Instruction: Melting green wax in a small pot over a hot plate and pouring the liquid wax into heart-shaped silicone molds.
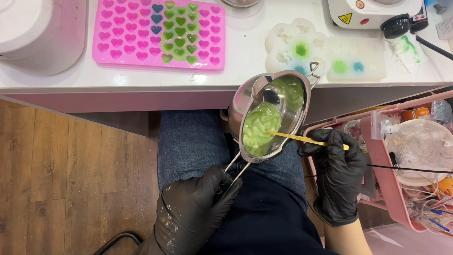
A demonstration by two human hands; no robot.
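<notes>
My left hand (198,208), in a black glove, grips the wire handle of a small steel melting pot (297,115) held tilted over my lap. Thick green wax (259,127) lies pooled in the pot's lower side. My right hand (337,172), also in a black glove, pinches a thin yellow stick (306,139) whose tip pokes into the green wax. On the white table beyond, a pink heart mould tray (118,33) has several cavities filled green and blue.
A white flower-shaped mould (283,47) and a clear mould (358,59) with green and blue spots lie on the table. A white hot plate (373,12) stands at the back right. A pink cart (387,174) of supplies is at my right. Wooden floor lies to my left.
</notes>
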